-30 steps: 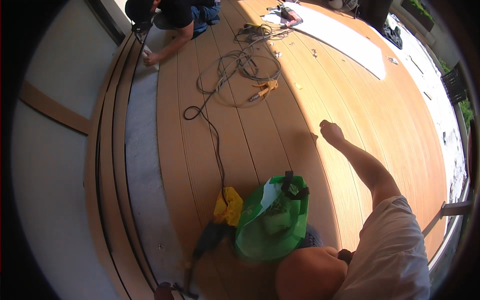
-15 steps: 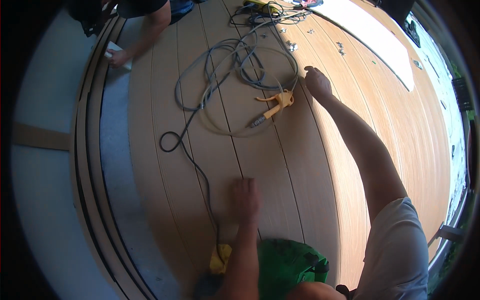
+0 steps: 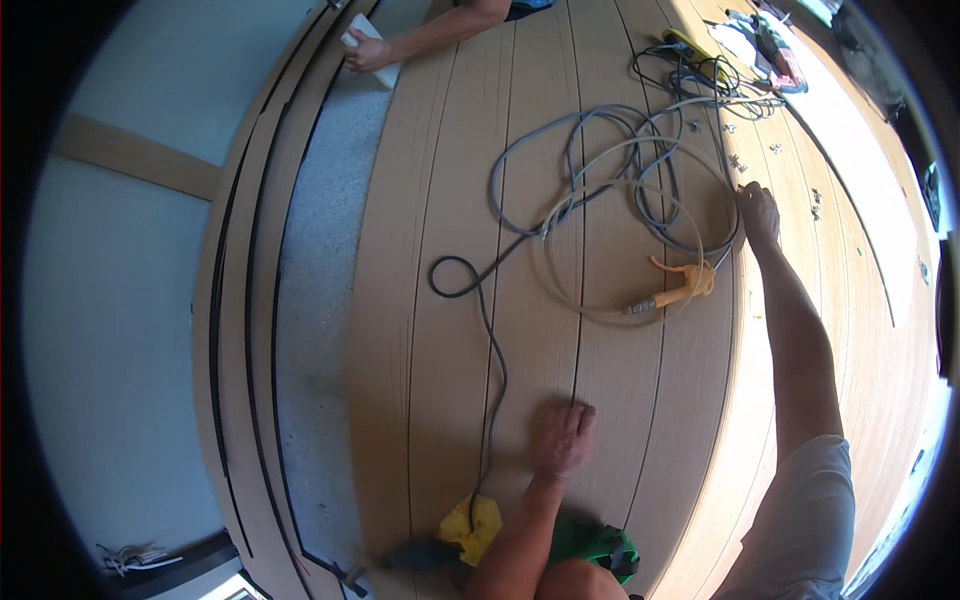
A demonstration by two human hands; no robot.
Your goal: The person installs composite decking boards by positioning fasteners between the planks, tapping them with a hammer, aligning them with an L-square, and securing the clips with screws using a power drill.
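Note:
My right hand [image 3: 759,213] reaches forward at the right, beside the looped hose and close to small metal clips [image 3: 738,163] on the boards. Its fingers are drawn together; whatever is between them is too small to make out. Nearer to me, my left hand [image 3: 567,440] rests on the brown plank floor [image 3: 530,350], fingers pointing down onto the boards and nothing held. Between the hands lies an orange air blow gun [image 3: 685,287] with a metal fitting, joined to a pale clear hose [image 3: 552,275].
A dark cable [image 3: 497,365] runs from grey coils to a yellow piece [image 3: 470,528] near green fabric [image 3: 600,548]. At far left, another person's hand [image 3: 368,52] grips a white block [image 3: 382,72] beside a bare concrete strip [image 3: 320,350]. A red power tool [image 3: 783,58] lies far right.
My view has swung left, so everything sits farther right. My right hand has come closer to the metal clips, its fingers lower. My left hand still rests on the boards.

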